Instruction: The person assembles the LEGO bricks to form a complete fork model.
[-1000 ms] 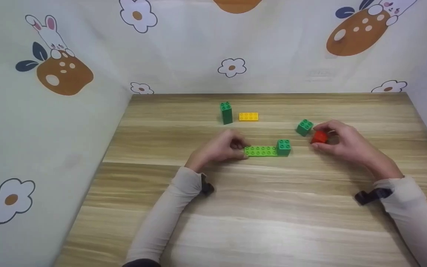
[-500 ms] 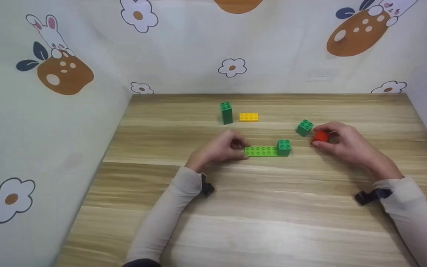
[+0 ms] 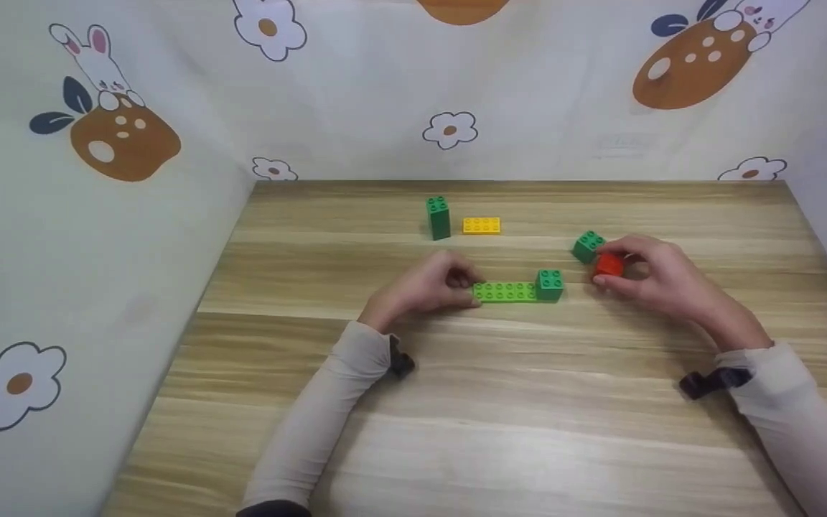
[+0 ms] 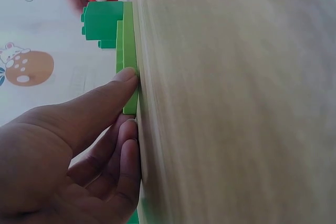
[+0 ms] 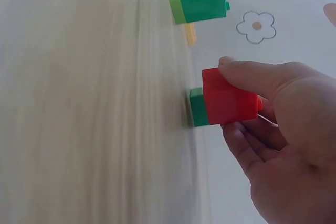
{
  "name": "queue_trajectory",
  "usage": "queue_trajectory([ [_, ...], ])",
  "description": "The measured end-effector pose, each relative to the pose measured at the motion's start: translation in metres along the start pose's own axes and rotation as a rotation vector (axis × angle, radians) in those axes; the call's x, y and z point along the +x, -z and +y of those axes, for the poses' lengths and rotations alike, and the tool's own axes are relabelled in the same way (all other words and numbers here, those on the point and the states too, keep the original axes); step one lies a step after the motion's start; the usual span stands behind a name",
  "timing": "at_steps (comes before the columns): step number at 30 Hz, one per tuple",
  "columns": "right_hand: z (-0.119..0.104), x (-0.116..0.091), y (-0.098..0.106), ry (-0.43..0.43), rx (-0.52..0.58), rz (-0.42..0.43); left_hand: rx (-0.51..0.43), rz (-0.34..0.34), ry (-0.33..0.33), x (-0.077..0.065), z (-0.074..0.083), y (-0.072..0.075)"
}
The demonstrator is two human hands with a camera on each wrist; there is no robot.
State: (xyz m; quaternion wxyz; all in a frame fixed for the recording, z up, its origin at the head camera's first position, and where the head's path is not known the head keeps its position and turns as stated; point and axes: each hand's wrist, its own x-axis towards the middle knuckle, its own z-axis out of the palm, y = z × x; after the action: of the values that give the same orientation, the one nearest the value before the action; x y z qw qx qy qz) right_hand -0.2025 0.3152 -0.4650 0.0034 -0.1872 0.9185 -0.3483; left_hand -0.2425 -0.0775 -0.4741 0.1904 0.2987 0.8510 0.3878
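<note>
My left hand point(image 3: 433, 281) pinches the left end of a long light-green building plate point(image 3: 504, 291) lying on the table; the thumb shows on its near edge in the left wrist view. A green studded brick point(image 3: 549, 285) is fixed upright on the plate's right end. Between thumb and fingers, my right hand point(image 3: 654, 276) holds a red brick point(image 5: 231, 98). In the right wrist view a gap shows between the red brick and the table surface. A loose green brick point(image 3: 587, 246) stands just behind the red one, partly covered by it in that view.
Toward the back of the wooden table point(image 3: 456, 431) stand a tall dark-green brick point(image 3: 439, 219) and a flat yellow plate point(image 3: 482, 226) to its right. A patterned sheet point(image 3: 356, 93) hangs along the back and left side.
The right hand has shifted slightly left with the red brick, bringing it nearer the plate. The left hand and the light-green plate have stayed in place.
</note>
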Motion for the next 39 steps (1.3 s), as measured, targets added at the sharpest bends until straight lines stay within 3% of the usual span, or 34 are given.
queue_trajectory([
  [5, -0.012, 0.002, -0.002, 0.075, -0.005, 0.029, 0.015, 0.001, -0.017, 0.000, -0.001, 0.000],
  [39, -0.084, 0.044, -0.022, 0.219, 0.073, 0.068, 0.016, 0.006, -0.041, 0.001, -0.001, 0.000],
])
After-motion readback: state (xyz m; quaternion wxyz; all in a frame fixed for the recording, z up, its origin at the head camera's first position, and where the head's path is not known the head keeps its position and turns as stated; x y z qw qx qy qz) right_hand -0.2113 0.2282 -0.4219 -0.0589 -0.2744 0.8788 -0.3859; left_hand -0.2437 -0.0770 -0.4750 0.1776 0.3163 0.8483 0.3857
